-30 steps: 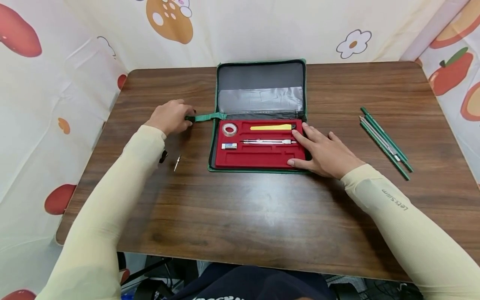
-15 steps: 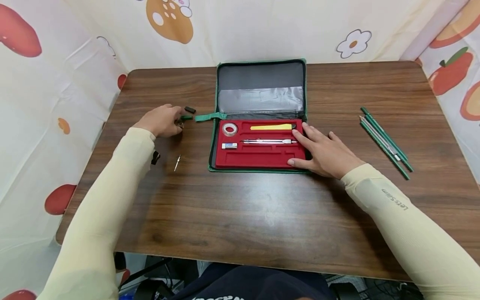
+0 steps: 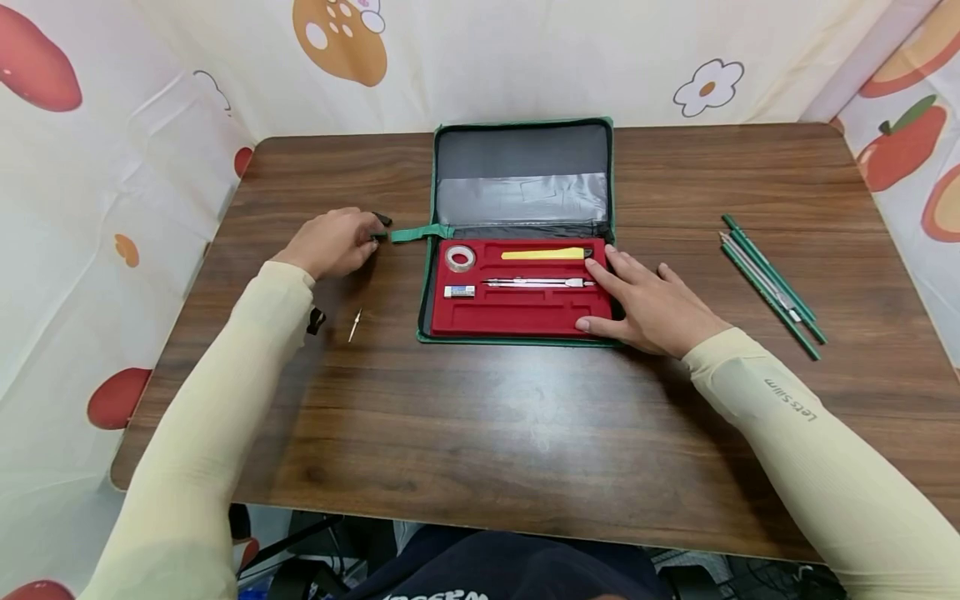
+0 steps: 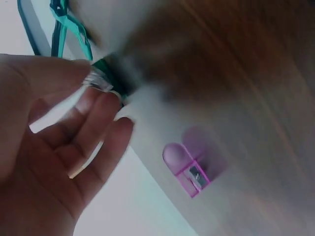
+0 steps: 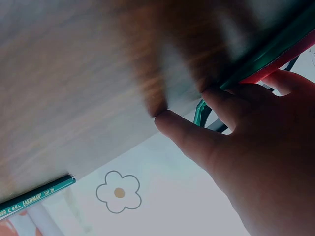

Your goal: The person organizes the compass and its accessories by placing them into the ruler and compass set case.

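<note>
My left hand [image 3: 333, 242] pinches a small silver-and-green piece [image 4: 102, 78], its kind not clear, left of the open green zip case [image 3: 517, 342]. Just beyond the fingertips lies a small dark block [image 3: 383, 219]. The case's green strap [image 3: 416, 234] points toward that hand. My right hand [image 3: 651, 302] rests with spread fingers on the right edge of the red tray [image 3: 517, 318]. In the tray sit a tape roll [image 3: 459, 258], a yellow cutter knife [image 3: 543, 254], a slim silver drawing tool [image 3: 536, 283] and an eraser [image 3: 459, 292].
A small metal piece [image 3: 355, 325] lies on the wooden table [image 3: 480, 442] below my left hand. In the left wrist view a pink sharpener [image 4: 189, 172] rests on the table. Several green pencils [image 3: 772, 287] lie at the right. A patterned curtain [image 3: 525, 58] stands behind.
My left hand first pulled away leftward from the strap, uncovering the dark block, then shifted slightly back right toward it. My right hand has stayed on the tray's edge.
</note>
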A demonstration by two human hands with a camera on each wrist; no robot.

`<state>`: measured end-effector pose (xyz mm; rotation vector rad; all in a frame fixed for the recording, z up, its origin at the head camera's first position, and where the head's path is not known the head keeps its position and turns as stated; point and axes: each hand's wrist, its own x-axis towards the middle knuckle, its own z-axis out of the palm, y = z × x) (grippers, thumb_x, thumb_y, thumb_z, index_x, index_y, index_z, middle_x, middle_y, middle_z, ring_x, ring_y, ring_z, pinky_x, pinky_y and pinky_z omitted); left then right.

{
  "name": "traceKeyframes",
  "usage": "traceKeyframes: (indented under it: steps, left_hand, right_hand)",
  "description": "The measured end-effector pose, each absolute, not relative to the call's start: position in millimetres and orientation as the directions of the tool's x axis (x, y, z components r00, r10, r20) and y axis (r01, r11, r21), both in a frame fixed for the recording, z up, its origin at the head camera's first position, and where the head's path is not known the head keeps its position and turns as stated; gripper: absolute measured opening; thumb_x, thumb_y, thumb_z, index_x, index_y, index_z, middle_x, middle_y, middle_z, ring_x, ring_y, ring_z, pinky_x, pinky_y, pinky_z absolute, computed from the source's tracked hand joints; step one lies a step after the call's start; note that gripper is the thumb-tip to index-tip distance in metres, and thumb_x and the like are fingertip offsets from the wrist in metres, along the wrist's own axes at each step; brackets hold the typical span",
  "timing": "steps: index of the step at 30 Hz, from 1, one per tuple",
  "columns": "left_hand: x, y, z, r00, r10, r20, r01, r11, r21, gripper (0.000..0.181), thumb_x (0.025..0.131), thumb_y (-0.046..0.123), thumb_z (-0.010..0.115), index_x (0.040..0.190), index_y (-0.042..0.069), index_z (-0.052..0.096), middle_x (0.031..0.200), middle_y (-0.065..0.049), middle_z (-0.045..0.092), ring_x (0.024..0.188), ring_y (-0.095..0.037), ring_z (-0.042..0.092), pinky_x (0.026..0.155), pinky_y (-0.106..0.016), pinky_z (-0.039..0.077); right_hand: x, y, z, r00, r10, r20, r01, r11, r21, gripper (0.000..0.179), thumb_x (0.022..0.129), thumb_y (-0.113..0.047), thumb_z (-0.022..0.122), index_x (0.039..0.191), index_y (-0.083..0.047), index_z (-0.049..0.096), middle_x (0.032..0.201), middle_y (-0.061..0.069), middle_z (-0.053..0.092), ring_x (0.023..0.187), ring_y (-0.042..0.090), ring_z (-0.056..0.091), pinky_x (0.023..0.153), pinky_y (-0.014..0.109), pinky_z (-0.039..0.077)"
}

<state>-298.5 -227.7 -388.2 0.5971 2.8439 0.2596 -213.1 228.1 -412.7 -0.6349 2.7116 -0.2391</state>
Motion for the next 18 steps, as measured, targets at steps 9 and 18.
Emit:
traceKeyframes:
  steps: [9, 18]
  left_hand:
    - [-296.3, -209.6, -388.8, -0.892, 0.452, -0.014, 0.430, 0.857, 0.285, 0.016, 0.097, 0.021, 0.066, 0.107, 0.008, 0.070, 0.097, -0.007, 0.069, 0.086, -0.024, 0.061, 0.080, -0.044, 0.052]
    - [-291.4, -176.8, -385.6, -0.864, 0.502, 0.051, 0.487, 0.804, 0.343, 0.020, 0.095, 0.027, 0.071, 0.104, 0.010, 0.069, 0.095, -0.005, 0.071, 0.081, -0.020, 0.061, 0.078, -0.039, 0.054]
  right_hand:
    - [-214.2, 227.9, -412.2, -0.841, -0.455, -0.293, -0.398, 0.887, -0.235, 0.103, 0.085, -0.084, 0.042, 0.162, -0.019, 0.019, 0.166, 0.017, 0.012, 0.151, 0.037, 0.014, 0.112, 0.071, 0.013]
    - [-214.2, 228.3, -414.9, -0.843, -0.447, -0.300, -0.386, 0.890, -0.242, 0.105, 0.084, -0.084, 0.045, 0.162, -0.020, 0.018, 0.166, 0.016, 0.011, 0.151, 0.037, 0.014, 0.112, 0.071, 0.012]
